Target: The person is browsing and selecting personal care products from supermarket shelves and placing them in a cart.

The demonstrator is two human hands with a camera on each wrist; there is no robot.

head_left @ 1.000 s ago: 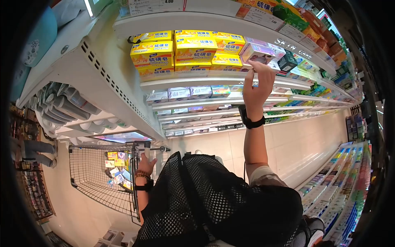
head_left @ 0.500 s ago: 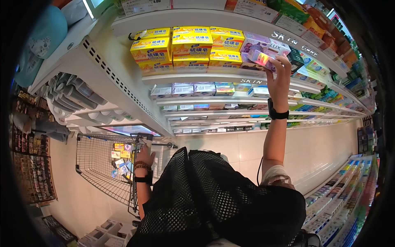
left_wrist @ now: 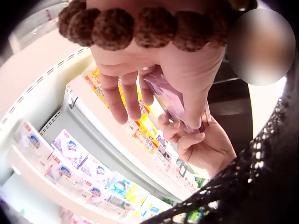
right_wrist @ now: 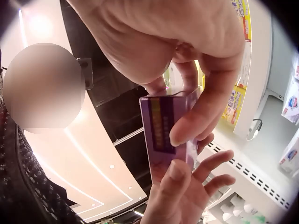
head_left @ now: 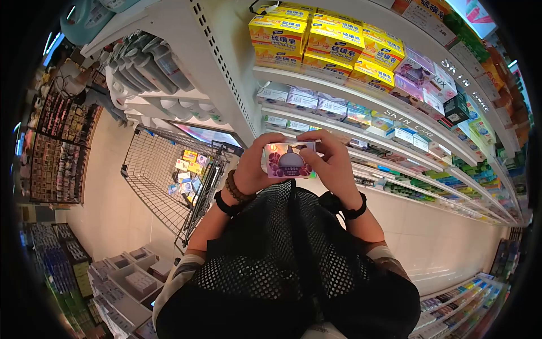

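Note:
Both hands hold a small purple-pink soap box [head_left: 291, 161] in front of the chest, its face with a bottle and fruit picture turned up. At its left end, the left hand [head_left: 251, 169] grips it between thumb and fingers. The right hand [head_left: 337, 168] pinches the other end, thumb lying over the front face. In the left wrist view, the left thumb presses along the purple box [left_wrist: 170, 102] while some fingers stretch out past it. A narrow purple side of the box [right_wrist: 161, 128] faces the right wrist camera, fingertips of both hands on it.
A wire shopping cart [head_left: 161, 183] with several small packages [head_left: 189, 172] stands to the left. Ahead are shelves with yellow sulfur soap boxes [head_left: 336, 42], purple LUX boxes [head_left: 420, 79] and other cartons. Light grey bins [head_left: 130, 277] stand low on the left.
The right hand has brought the soap box from the upper shelf down to the chest. The left hand has left the cart handle and taken hold of the box too. The view has turned left.

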